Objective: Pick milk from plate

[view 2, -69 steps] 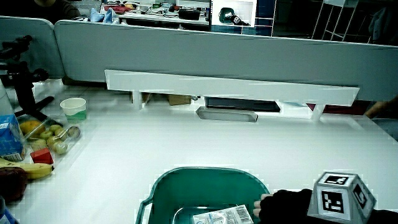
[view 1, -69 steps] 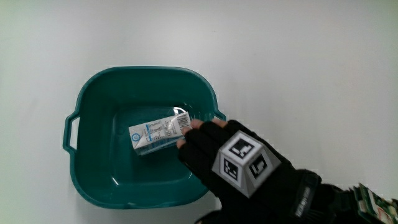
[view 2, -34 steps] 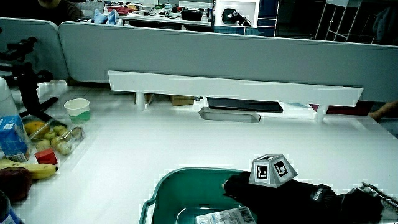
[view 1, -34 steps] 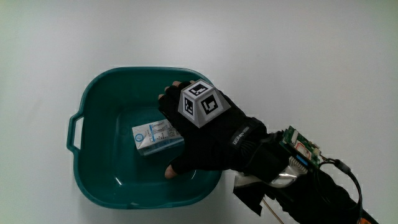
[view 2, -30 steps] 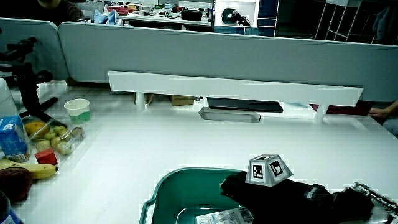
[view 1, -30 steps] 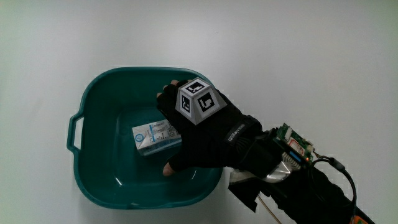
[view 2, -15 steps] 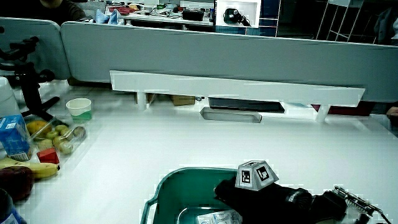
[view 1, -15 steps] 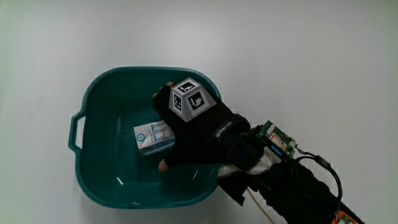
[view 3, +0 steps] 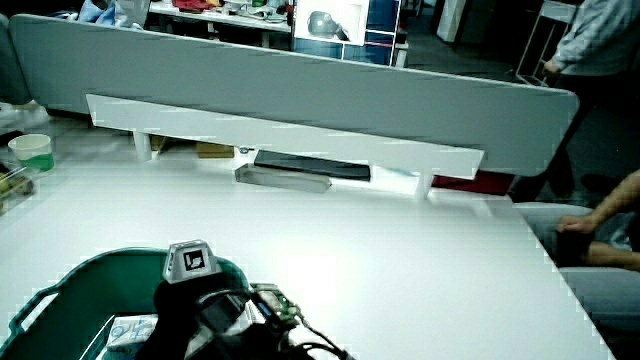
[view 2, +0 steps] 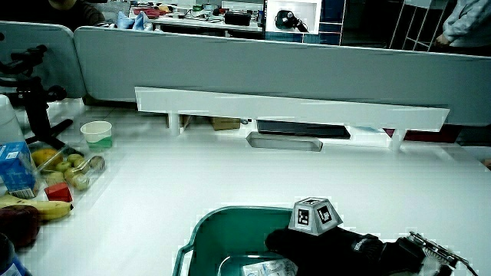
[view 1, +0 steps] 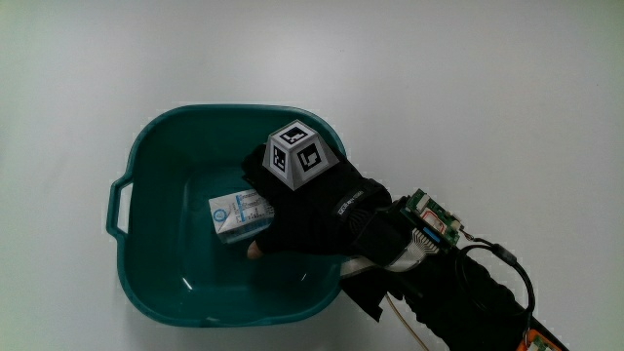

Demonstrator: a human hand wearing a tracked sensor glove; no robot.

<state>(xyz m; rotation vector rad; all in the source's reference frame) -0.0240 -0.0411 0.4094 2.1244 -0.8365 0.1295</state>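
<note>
So the "plate" here is really a teal tub [view 1: 146, 171] with a handle, sitting on the white table [view 1: 468, 97], and the milk carton [view 1: 234, 214] lies flat on its side on the tub's floor. From the main view you get the clearest picture: the hand [view 1: 312, 210] is down inside the tub, right on top of the end of the carton nearer the person, with the fingers curled over it and a thumb tip poking out just below the carton, so it looks like a proper grasp, carton still resting in the tub. The patterned cube [view 1: 296, 152] sits up on the back of the glove. In a side view only a sliver of the carton [view 2: 265, 267] shows under the glove [view 2: 322, 249], and you can't see the fingers at all, just the cube [view 2: 313, 214] and the tub rim [view 2: 230, 211]. That same view does show stuff the overhead one misses: a small cup [view 2: 97, 133], a clear container of fruit [view 2: 69, 169], a blue carton [view 2: 15, 169] and a banana [view 2: 34, 205] at the table's edge, well apart from the tub. In a side view from another angle the carton [view 3: 130, 328] peeks out beside the hand [view 3: 195, 310], low in the tub [view 3: 70, 275].
</note>
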